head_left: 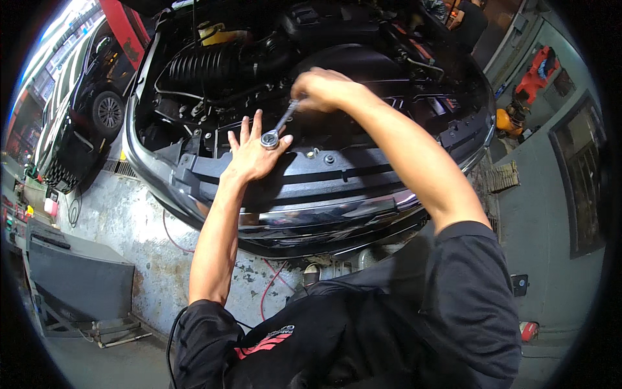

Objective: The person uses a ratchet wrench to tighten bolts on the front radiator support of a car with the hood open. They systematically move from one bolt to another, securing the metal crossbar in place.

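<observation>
A chrome ratchet wrench (284, 120) slants over the front edge of a dark car's open engine bay. My right hand (322, 89) is closed round the far end of its handle and a little blurred. The round ratchet head lies at my left hand (251, 157), between the thumb and the forefinger. That hand rests on the black front panel (220, 166) with its fingers spread. Whatever sits under the ratchet head is hidden.
Behind my hands are a ribbed black air hose (210, 67) and an engine cover (330, 23). Another dark car (97, 110) stands at the left, above a grey cabinet (81, 279). A red hose (264, 292) crosses the floor. Someone in dark clothes (472, 26) is at the far right.
</observation>
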The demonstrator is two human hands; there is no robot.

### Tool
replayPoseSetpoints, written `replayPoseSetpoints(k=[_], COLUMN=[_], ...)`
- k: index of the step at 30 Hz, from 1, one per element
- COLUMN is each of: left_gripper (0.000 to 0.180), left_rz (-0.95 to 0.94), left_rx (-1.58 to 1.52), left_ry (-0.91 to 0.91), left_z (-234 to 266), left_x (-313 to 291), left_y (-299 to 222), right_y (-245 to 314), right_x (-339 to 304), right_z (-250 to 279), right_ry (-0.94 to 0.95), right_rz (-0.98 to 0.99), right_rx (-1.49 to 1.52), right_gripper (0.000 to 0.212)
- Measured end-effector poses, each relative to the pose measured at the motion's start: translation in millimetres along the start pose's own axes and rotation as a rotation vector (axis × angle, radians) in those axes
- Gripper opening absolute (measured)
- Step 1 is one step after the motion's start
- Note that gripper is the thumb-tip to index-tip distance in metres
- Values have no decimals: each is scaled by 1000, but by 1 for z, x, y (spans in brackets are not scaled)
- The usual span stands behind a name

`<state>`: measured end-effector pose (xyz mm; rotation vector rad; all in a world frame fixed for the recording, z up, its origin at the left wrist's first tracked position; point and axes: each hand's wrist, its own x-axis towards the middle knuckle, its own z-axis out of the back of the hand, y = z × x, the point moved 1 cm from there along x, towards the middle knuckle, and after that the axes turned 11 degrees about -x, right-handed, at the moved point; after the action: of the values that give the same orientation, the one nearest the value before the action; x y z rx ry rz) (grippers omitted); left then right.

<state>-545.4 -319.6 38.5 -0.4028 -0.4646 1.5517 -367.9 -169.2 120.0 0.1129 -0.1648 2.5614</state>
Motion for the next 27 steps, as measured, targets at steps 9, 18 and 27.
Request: replayPoseSetpoints(k=[9, 18, 27], left_gripper=[66, 43, 58], left_rz=[-72, -121, -178], left_rx=[141, 58, -31], left_ry=[-109, -337, -16], left_z=[-9, -15, 0], left_x=[-5, -23, -10], left_y=[8, -1, -4], right_y=[122, 137, 33], right_x=[-150, -140, 15], right_z=[-10, 8, 14], right_ry=[80, 253, 45], right_rz=[-411, -315, 190], right_rx=[543, 661, -246], right_gripper=[35, 36, 22])
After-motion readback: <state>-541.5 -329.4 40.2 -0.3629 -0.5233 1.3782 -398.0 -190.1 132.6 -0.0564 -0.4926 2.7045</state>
